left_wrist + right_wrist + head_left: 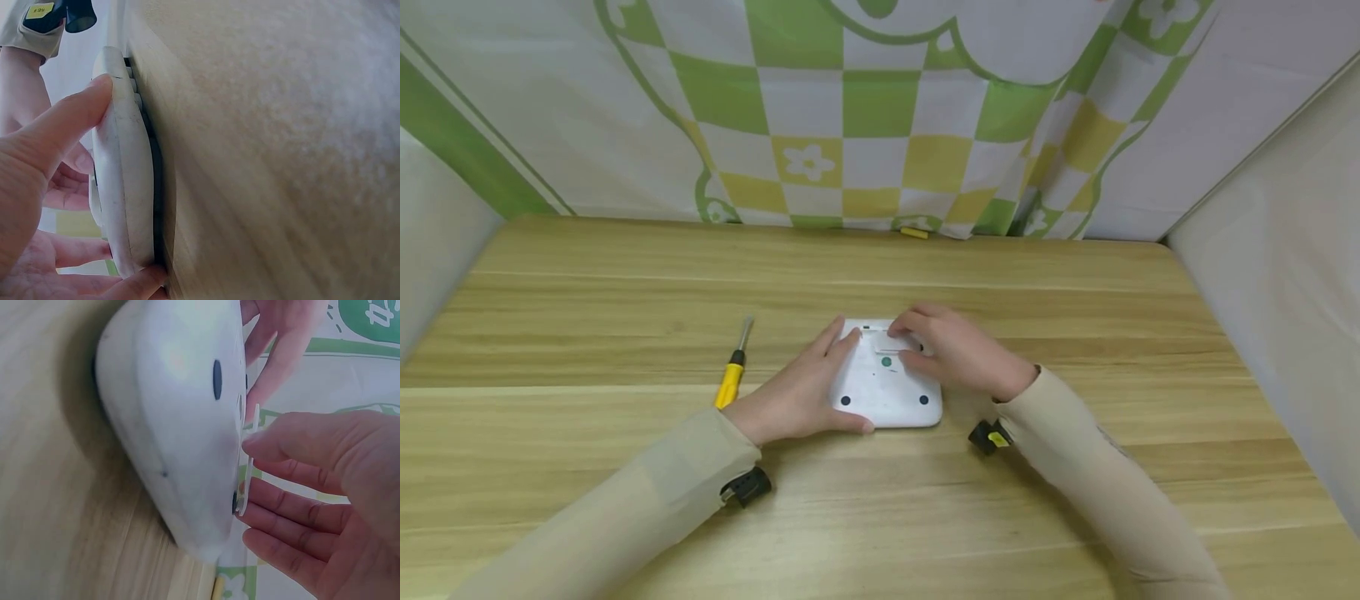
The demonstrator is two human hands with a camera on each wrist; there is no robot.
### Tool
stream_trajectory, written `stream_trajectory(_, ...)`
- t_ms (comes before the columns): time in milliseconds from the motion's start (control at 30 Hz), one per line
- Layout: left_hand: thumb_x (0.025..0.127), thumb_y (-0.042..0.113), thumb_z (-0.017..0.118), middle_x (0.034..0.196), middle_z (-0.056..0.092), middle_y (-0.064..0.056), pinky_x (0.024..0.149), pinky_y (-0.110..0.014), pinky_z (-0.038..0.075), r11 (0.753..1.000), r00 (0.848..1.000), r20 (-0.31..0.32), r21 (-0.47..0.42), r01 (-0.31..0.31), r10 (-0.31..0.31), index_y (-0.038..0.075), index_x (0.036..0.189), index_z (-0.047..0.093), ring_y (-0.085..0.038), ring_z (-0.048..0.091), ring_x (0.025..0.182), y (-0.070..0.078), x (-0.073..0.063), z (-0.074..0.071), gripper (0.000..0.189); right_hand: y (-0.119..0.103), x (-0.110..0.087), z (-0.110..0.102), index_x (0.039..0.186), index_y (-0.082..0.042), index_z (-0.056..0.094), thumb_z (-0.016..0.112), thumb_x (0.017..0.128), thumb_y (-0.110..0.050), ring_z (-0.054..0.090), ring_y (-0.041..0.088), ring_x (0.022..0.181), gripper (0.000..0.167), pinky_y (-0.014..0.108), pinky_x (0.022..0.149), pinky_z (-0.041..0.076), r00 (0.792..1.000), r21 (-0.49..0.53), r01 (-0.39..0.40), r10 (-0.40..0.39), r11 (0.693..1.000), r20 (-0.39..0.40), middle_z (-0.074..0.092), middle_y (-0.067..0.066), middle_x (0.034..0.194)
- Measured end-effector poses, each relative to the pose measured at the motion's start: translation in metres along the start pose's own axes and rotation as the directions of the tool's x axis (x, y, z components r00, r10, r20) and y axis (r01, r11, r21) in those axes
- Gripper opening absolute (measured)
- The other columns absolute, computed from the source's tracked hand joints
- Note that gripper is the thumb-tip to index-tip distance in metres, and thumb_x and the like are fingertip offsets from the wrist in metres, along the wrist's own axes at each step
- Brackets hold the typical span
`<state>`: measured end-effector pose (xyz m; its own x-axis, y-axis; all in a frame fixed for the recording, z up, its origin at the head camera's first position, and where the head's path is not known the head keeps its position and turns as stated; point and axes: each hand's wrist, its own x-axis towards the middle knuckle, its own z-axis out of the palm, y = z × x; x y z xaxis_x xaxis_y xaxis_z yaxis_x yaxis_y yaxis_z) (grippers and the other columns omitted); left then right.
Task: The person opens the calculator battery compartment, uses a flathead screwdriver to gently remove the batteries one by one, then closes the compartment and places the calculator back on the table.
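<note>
A white calculator lies face down on the table, its back with round dark feet turned up. A few of its keys peek out beneath it in the left wrist view. My left hand grips it by the left side, thumb along the near edge and fingers toward the far edge. Over the far part of the back, my right hand pinches a small white battery cover between thumb and fingers. In the right wrist view the cover stands slightly off the back, its lower end close to a dark foot.
A yellow-handled screwdriver lies left of the left hand, tip pointing away. A small yellow piece sits at the table's back edge, below a green-and-yellow checked curtain. Pale walls of cloth flank the wooden table.
</note>
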<state>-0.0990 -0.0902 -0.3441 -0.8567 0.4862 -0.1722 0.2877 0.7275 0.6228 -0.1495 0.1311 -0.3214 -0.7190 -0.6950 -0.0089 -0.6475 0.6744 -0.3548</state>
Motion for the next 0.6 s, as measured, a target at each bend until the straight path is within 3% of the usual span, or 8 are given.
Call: stream_trajectory(600,0.072,0.044,0.082,0.158,0.002,-0.026,0.113,-0.052,0.028,1.000,1.000,0.000,0.014,0.001,-0.001,-0.003,0.151,0.018,-0.044,0.021,0.142,0.0009,-0.0004,-0.0006,0.112,-0.0054,0.0101,0.0062,0.114,-0.004,0.065,0.066,0.090,-0.014,0.059,0.017,0.088,0.026,0.030,0.076,0.053,1.000,-0.005,0.026,-0.026,1.000,-0.011,0.062,0.009,0.109)
